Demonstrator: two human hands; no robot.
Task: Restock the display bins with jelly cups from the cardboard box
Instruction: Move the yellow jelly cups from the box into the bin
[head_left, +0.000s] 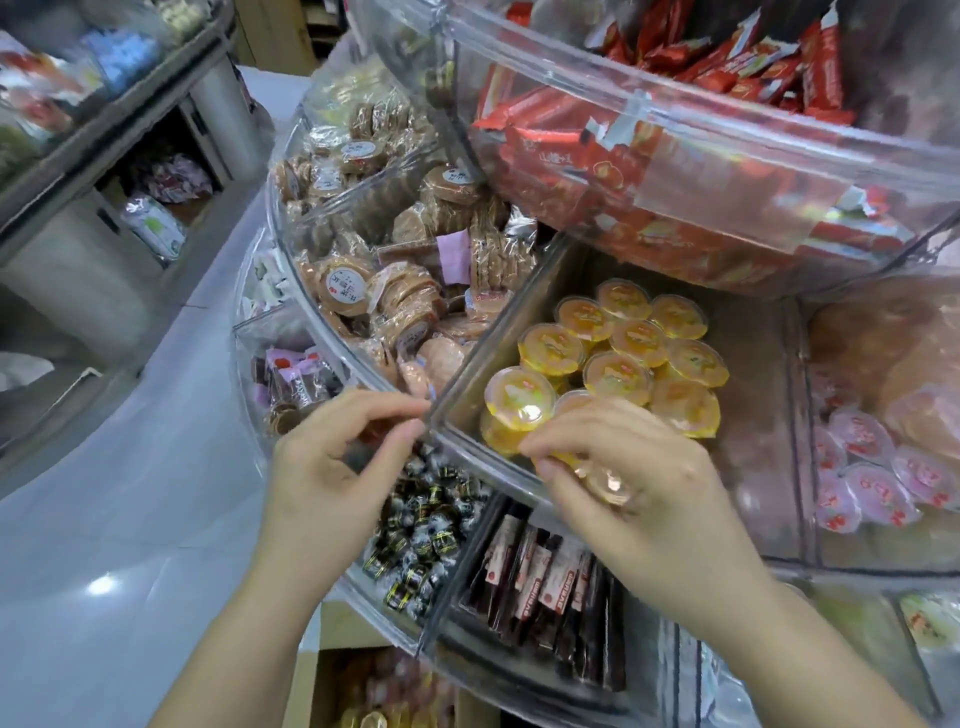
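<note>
Where writing shows at all, it sits on round white labels on the wrapped brown biscuits (353, 291), printed in characters too small to read, and on white-and-red labels on the dark snack bars (550, 577), whose letters are blurred. Red wrappers (675, 67) fill the clear upper tier, their print smeared by glare on the plastic.

Much stays unclear: the pink-lidded cups (878, 467) at the right are hazy behind a scuffed divider, and the black-and-gold wrapped sweets (421, 525) are partly covered by the left hand (332, 467). At the bottom edge a cardboard box (332, 670) is cut off, with only a blur of yellow and pink inside.

The jelly cups (618, 343) are small clear tubs of yellow-orange jelly with shiny film lids, packed upright in the clear display bin (753, 415) on the middle tier, towards its left front. The right hand (639, 478) reaches over the bin's front wall, its grip curled round one or more yellow cups at the front of the cluster; how many cannot be told. The left hand's grip is a pinch of thumb and forefinger on the bin's front corner edge.
</note>
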